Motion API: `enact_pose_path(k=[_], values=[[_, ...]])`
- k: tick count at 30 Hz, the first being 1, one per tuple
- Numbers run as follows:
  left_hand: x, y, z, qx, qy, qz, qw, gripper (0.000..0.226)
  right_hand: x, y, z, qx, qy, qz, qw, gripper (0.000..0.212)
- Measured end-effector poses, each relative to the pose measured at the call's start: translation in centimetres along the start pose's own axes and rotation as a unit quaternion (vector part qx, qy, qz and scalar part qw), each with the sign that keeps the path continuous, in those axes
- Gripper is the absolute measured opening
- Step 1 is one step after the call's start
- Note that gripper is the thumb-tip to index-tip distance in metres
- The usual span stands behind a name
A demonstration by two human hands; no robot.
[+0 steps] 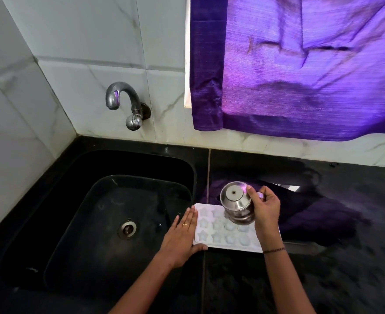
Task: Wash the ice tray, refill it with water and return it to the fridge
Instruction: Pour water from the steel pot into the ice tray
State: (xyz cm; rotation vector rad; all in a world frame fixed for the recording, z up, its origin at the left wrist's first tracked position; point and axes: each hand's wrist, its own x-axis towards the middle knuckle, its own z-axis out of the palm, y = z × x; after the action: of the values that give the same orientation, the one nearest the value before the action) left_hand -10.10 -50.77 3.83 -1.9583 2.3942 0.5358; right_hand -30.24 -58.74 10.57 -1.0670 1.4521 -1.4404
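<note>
I see the ice tray [223, 244] lying flat on the black stone counter [345, 268], its left end just beside the sink's right rim and its long side running along the counter's near edge. It is a white, soft-looking rectangle with rounded corners. Star-shaped pockets fill its left half and rounder pockets its right half, and these look glossy, though I cannot tell how full they are. The left hand [182, 232] lies flat against the tray's left end with fingers straight and together. A thin ring [185, 225] sits on one finger, and the thumb is hooked along the near corner. The right hand [266, 207] curls its fingers and thumb round a polished steel pot [236, 200], held above the tray's far right pockets. The pot is tipped so that its round base, with a small dot at the centre, faces up at me. I cannot make out its mouth or whether water is running from it. A dark beaded thread [274, 250] circles that wrist. The sink [85, 223] is a deep, glossy black basin with rounded corners and a steel drain [127, 228] in its floor. A curved chrome tap [123, 98] juts from the white marble-veined wall tiles [73, 64] behind it. A ribbed, shiny purple curtain [300, 75] hangs above the counter's back edge.
</note>
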Motion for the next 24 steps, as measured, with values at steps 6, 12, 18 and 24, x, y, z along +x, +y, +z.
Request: enact_pose_path(k=[6, 12, 18, 24], values=[[0.0, 0.0, -0.2, 0.003, -0.016, 0.001, 1.0, 0.095, 0.2, -0.2, -1.1, -0.037, 0.008, -0.024, 0.999, 0.04], [0.2, 0.1, -0.3, 0.013, -0.02, -0.002, 1.0, 0.099, 0.0, -0.6, -1.4, -0.092, 0.001, -0.066, 0.993, 0.044], [0.0, 0.1, -0.4, 0.013, -0.019, -0.002, 1.0, 0.096, -0.2, -0.7, -0.9, -0.136, -0.015, -0.101, 0.985, 0.045], [0.1, 0.2, -0.5, 0.021, -0.026, -0.003, 0.999, 0.099, -0.2, -0.6, -0.8, -0.175, -0.021, -0.125, 0.976, 0.046]])
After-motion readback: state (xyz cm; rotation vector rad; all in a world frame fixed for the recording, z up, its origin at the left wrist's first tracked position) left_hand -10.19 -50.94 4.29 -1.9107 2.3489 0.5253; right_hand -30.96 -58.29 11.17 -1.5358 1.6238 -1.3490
